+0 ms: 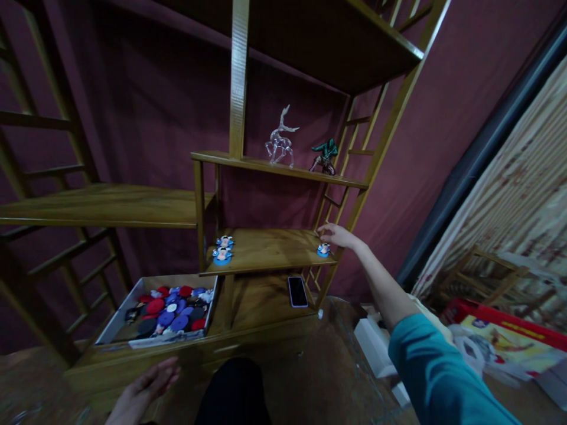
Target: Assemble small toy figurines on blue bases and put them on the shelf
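Note:
My right hand (337,234) reaches over the right end of the low wooden shelf (274,248). Its fingers are apart and hold nothing visible. Just below and in front of it stands a small blue-and-white figurine (323,250) on a round blue base. Two similar figurines, a front one (222,255) and a back one (225,241), stand close together at the shelf's left end. My left hand (148,383) is low at the left, palm partly up, fingers loosely curled and empty. Beyond it sits an open cardboard box (135,293) full of figurines with red, purple and black bases.
A phone (297,291) lies on the bottom shelf. A clear deer ornament (282,141) and a dark green figure (325,156) stand on the shelf above. White boxes (374,345) and a red package (509,336) are on the floor at the right. My knee (234,389) is in front.

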A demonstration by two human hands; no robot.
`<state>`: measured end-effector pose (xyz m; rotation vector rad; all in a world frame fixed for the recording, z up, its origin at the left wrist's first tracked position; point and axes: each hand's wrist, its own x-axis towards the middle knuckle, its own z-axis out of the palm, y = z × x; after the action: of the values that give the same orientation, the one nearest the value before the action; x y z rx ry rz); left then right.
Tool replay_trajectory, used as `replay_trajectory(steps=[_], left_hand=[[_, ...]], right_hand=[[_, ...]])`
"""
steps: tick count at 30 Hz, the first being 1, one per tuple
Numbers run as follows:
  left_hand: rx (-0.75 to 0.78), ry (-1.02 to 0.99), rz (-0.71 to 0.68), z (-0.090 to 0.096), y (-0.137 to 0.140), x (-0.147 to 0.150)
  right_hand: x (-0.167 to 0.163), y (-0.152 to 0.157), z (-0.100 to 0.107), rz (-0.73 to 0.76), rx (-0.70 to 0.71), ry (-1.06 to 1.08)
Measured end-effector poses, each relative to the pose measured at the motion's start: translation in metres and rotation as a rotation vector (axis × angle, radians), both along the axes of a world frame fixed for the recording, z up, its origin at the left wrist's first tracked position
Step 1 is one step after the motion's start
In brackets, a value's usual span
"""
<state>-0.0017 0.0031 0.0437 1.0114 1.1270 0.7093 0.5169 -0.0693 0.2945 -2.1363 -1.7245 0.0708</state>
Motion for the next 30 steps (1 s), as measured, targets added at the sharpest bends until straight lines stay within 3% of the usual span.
replay_trajectory(steps=[4,8,12,17,24,30], left_hand=[[-0.003,-0.001,-0.015,0.005,-0.002,0.000],[-0.004,0.004,-0.004,0.007,-0.003,-0.002],[-0.008,-0.021,-0.005,0.001,-0.001,-0.005],[-0.016,-0.022,0.018,-0.007,0.004,-0.006],[0.111,-0.055,0.062,-0.003,-0.011,-0.004],[0.178,-0.085,0.154,-0.008,-0.014,-0.013]], right_hand=[[-0.008,-0.026,-0.020,-0.036,0.166,0.178],[-0.018,-0.051,-0.060,-0.043,0.302,0.357],[-0.030,-0.071,-0.100,-0.201,0.345,0.405],[-0.064,-0.074,-0.147,-0.195,0.448,0.708],[-0.160,-0.045,-0.213,-0.013,0.252,0.964],[-0.243,-0.006,-0.236,0.214,0.049,1.046]])
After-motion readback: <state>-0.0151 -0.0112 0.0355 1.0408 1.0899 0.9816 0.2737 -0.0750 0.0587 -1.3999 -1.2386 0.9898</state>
